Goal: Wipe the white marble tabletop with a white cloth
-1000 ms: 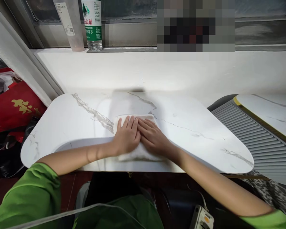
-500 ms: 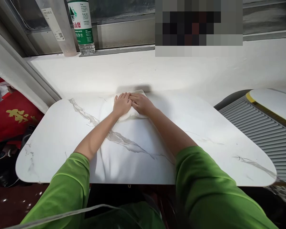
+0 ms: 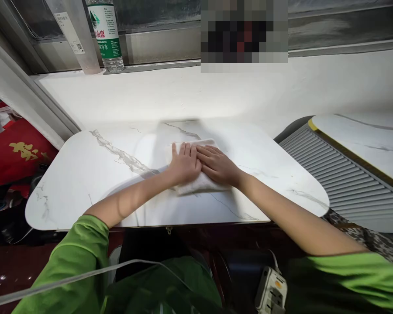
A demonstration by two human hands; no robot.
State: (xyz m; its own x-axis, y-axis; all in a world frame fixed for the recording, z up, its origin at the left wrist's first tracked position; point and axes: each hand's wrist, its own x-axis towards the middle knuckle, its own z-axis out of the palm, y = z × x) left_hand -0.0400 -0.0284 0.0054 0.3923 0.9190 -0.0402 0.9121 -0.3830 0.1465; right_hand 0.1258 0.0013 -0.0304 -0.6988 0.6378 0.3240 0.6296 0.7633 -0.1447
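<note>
A folded white cloth [image 3: 201, 185] lies on the white marble-patterned table [image 3: 94, 174], near its middle. My left hand [image 3: 183, 163] rests flat on the cloth with fingers stretched out and together. My right hand [image 3: 218, 165] lies flat beside it on the same cloth, fingertips touching the left hand. Both palms press down on the cloth, and most of it is hidden beneath them. Green sleeves cover my upper arms.
A water bottle [image 3: 106, 37] with a green label and a clear tall cup [image 3: 77, 39] stand on the window ledge at the back left. Red fabric [image 3: 18, 150] lies to the left. A grey ribbed panel [image 3: 340, 183] and a second table [image 3: 370, 137] sit at the right.
Both hands slid the cloth from the table's near edge to its far edge, then back toward the middle, where they are now. The camera view shifted with it.
</note>
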